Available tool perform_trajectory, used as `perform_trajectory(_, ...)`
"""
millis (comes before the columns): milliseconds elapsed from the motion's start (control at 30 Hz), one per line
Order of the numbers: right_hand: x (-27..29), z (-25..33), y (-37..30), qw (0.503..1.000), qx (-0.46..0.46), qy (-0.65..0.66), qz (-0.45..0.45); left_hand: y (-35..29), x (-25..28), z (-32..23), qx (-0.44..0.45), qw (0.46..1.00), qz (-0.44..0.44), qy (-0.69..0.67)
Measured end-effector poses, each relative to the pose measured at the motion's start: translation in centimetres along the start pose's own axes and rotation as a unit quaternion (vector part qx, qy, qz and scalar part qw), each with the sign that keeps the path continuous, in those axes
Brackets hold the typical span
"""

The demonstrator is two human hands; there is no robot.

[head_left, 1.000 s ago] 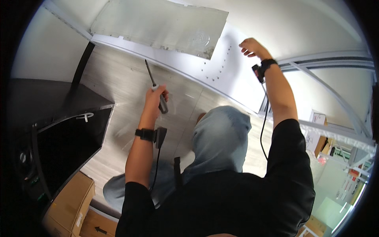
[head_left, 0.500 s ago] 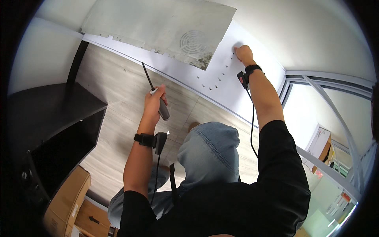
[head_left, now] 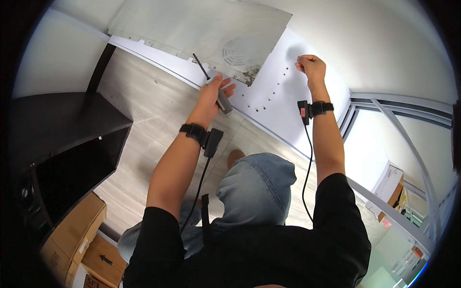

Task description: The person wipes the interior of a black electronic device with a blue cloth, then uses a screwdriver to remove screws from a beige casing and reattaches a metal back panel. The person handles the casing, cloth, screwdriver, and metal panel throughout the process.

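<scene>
A screwdriver (head_left: 224,102) with a grey handle and dark shaft is gripped in my left hand (head_left: 210,94). Its shaft slants up and left over the near edge of a grey metal panel (head_left: 192,26), and some of my fingers are partly stretched out. To the right, my right hand (head_left: 313,68) is raised above the white tabletop (head_left: 307,129) with thumb and fingertips pinched together. Whatever is between those fingertips is too small or hidden to make out. Several small screws (head_left: 269,100) lie in loose rows on the white surface, left of and below this hand.
The metal panel has a round vent (head_left: 239,51) and a stained corner. On the left stands a black cabinet (head_left: 72,115), with cardboard boxes (head_left: 77,235) below it. Grey metal framing (head_left: 403,105) runs along the right. Cables hang from both wrist straps.
My left hand has moved up and right with the screwdriver, toward the metal panel. My right hand has lifted off the screw rows and shifted slightly right, its fingertips pinched.
</scene>
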State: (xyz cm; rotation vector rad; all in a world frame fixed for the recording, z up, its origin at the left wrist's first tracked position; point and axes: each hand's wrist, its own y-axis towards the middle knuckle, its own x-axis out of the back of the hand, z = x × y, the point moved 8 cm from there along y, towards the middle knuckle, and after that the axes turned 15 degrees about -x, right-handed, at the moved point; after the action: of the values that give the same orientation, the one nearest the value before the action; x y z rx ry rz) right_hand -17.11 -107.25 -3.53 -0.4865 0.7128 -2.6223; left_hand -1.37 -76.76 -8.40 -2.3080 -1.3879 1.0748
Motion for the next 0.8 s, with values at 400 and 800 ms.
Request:
perform_trajectory(400,-1.8,-1.3,-6.7,0.994,0.002,0.048,0.098,1.3,-2.3,-1.4,-0.01,0.997,-0.037,-0.066)
perform_trajectory(800,-8.9,4.0,-15.6,0.963,0.055,0.024,0.264,-3.2,-6.1,-5.9,-0.002,0.985,0.033,-0.172)
